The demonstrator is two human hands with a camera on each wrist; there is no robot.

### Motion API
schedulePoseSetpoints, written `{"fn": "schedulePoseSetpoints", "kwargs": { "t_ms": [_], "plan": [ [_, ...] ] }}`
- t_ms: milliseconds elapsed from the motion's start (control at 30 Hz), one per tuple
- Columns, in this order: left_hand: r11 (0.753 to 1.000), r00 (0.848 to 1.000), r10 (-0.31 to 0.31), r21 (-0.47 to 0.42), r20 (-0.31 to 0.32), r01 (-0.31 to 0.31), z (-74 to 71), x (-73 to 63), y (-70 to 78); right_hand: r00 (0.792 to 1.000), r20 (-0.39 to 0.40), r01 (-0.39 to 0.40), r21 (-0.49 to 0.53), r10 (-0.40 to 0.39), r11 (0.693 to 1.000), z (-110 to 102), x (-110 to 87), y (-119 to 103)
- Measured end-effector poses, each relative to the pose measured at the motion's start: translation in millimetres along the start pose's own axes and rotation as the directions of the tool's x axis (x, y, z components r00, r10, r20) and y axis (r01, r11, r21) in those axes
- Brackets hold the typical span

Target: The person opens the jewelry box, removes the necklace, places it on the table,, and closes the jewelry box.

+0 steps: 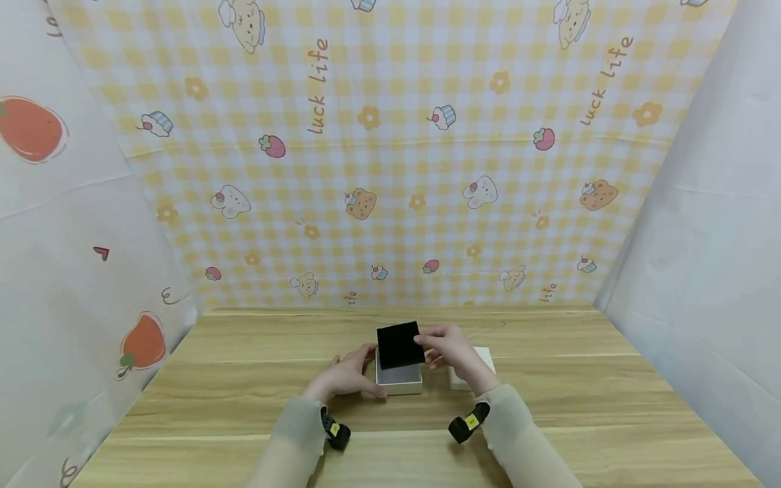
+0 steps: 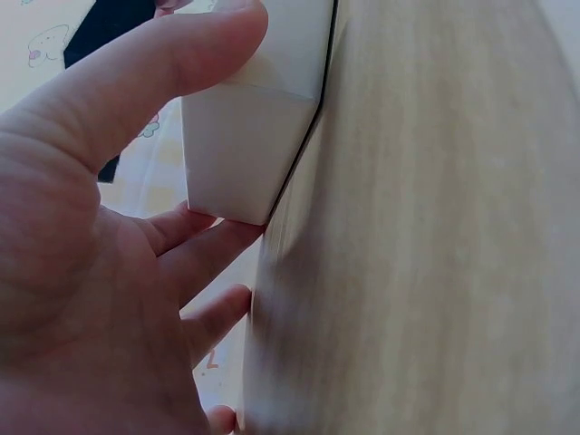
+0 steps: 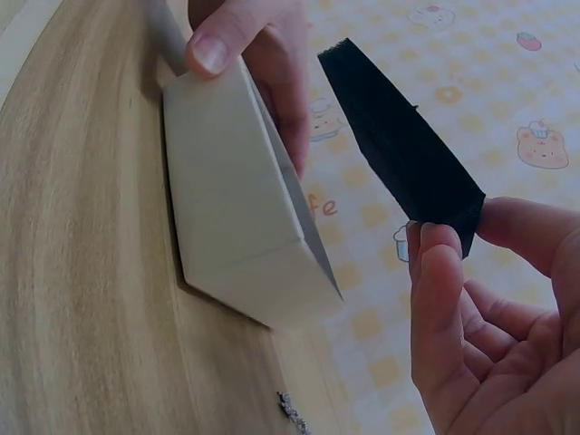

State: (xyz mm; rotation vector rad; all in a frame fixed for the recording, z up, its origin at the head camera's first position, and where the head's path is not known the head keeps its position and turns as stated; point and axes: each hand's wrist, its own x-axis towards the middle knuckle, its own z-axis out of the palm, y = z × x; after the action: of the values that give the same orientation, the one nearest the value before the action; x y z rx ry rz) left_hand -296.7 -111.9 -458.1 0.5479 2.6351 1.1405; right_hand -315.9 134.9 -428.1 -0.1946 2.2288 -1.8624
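A small white open-topped box (image 1: 404, 389) stands on the wooden table. My left hand (image 1: 346, 374) grips it from the left, its thumb at the near corner and fingers along the far side. Above the box, tilted and apart from it, is a square black pad (image 3: 403, 145), perhaps a foam insert. My right hand (image 1: 453, 352) pinches this pad by its right edge between thumb and fingers. In the right wrist view a small silvery chain-like piece (image 3: 292, 412) lies on the table near the box. The box's inside is partly hidden by the pad.
A flat white piece (image 1: 485, 356), likely the box's lid, lies right of the box, partly behind my right wrist. A yellow checked cloth (image 1: 390, 224) hangs at the table's back edge. White cloth sides (image 1: 702, 257) stand left and right.
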Motion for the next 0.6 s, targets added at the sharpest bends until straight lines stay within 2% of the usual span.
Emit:
{"fn": "schedulePoseSetpoints", "kwargs": {
  "t_ms": [600],
  "plan": [
    [1.0, 1.0, 0.007, 0.008, 0.002, -0.007, -0.5, 0.0, 0.2, 0.999, -0.053, 0.006, -0.114, -0.012, 0.993, 8.9, -0.8, 2.8]
  ]
}}
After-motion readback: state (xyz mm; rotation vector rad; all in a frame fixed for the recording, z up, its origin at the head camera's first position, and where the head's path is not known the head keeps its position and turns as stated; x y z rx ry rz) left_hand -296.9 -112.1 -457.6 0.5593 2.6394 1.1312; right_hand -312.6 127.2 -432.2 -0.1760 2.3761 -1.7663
